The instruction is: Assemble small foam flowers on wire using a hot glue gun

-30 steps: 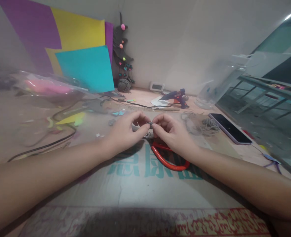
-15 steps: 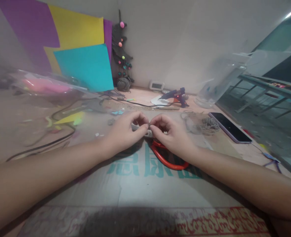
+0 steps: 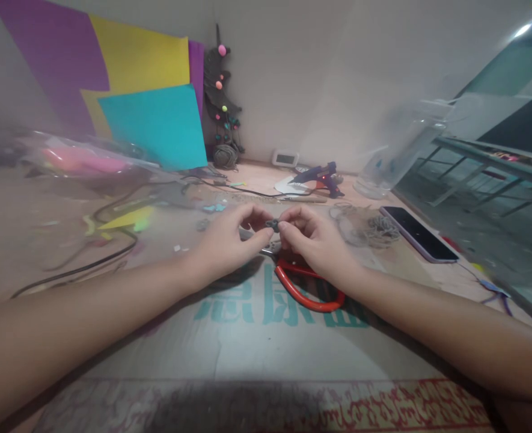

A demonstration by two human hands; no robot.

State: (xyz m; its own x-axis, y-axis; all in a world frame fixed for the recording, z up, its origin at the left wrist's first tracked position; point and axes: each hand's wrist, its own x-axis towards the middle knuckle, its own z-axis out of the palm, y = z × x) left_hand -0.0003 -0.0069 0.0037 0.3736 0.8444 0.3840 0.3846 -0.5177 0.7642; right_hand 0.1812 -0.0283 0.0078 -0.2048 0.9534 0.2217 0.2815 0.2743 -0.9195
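Between my fingertips is a small dark grey piece (image 3: 272, 225), looped or knotted in look, perhaps of cord; its exact kind I cannot make out. My left hand (image 3: 238, 237) pinches its left side between thumb and fingers. On its right side, the thumb and forefinger of my right hand (image 3: 313, 237) are closed. Beneath both hands lie red-handled scissors (image 3: 308, 300) on the printed cardboard (image 3: 266, 355). My right hand hides part of the handles, and the blades run behind my left hand.
A hot glue gun (image 3: 322, 178) rests at the back, its cord running left. On the right are a tangle of grey cord (image 3: 380, 231), a phone (image 3: 419, 234) and a clear plastic jug (image 3: 387, 162). Coloured sheets (image 3: 157, 129) lean on the wall beside a decorated hanging (image 3: 220, 96).
My right hand has shifted slightly right, apart from the left fingertips. The small grey piece now shows between them, where it was mostly covered. The scissors stay in place.
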